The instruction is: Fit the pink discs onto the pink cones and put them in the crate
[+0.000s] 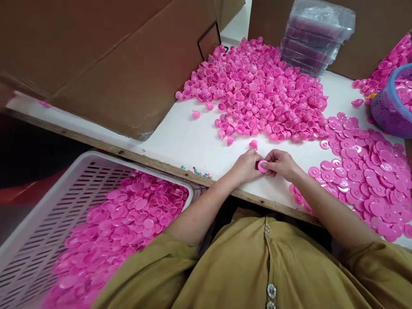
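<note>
Over the near edge of the table, my left hand and my right hand meet around one small pink toy saucer. The fingers of both hands are closed at its rim, with my right thumb on its face. Whether a cup sits behind the saucer, my fingers hide. Just beyond my left hand lies a single pink toy cup. Farther back spreads a large heap of pink toy cups. To the right of my right forearm lies a loose pile of flat pink saucers.
A white slatted crate full of pink pieces stands below the table edge at left. Cardboard boxes wall the left and back. Wrapped clear packs are stacked behind the cups. A purple basket with a blue rim stands at right.
</note>
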Motion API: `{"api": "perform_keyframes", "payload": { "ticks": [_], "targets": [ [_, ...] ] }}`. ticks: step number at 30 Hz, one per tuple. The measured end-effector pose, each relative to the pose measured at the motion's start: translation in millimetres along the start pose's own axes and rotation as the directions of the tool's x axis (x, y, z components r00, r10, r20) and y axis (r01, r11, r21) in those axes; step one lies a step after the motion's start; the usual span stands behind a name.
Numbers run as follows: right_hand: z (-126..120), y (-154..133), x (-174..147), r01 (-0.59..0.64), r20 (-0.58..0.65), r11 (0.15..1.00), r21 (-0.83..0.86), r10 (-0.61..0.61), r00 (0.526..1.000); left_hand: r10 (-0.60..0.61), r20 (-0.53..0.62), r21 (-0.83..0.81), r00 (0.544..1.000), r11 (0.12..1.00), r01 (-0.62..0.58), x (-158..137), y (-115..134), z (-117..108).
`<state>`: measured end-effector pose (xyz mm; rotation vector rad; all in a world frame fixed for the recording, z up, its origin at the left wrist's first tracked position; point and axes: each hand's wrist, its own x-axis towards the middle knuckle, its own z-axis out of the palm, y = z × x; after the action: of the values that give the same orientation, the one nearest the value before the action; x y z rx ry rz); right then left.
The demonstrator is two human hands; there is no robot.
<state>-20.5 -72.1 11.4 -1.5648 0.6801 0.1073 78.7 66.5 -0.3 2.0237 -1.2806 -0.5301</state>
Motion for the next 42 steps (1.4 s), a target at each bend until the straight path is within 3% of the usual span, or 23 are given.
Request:
{"api": "perform_keyframes", "payload": {
  "ticks": [5,11,19,25,31,36,39,42],
  "targets": [
    [1,-9,2,-0.068,-0.003,0.996,-0.065,0.068,0.998,0.009,0.182,-0.169,0.983,0.985,0.022,10,-9,-18],
    [-1,-13,4,-0.084,0.030,0.984,-0.154,0.089,0.996,-0.008,0.340,-0.063,0.940,0.998,0.031,33,-9,-28],
    [3,-10,5,-0.104,0.046,0.984,-0.141,0.111,0.993,0.097,0.359,-0.104,0.928,0.993,-0.064,25,-14,-31],
    [1,-14,4,-0.120,0.048,0.968,-0.222,0.134,0.990,0.034,0.362,-0.173,0.931,0.984,0.031,21,-12,-30],
    [2,-22,5,-0.176,0.023,0.918,-0.357,0.196,0.980,-0.055,0.367,0.038,0.929,0.998,0.044,28,-3,-26],
    [4,-25,9,-0.203,0.052,0.925,-0.321,0.231,0.972,-0.070,0.379,0.110,0.923,0.993,0.030,32,-1,-26],
    [7,-20,7,-0.191,0.047,0.946,-0.261,0.210,0.976,-0.058,0.407,0.109,0.911,0.994,0.015,35,0,-29],
    [4,-13,3,-0.092,0.060,0.977,-0.193,0.105,0.993,-0.030,0.408,0.103,0.912,0.995,-0.014,33,-1,-30]
  ]
}}
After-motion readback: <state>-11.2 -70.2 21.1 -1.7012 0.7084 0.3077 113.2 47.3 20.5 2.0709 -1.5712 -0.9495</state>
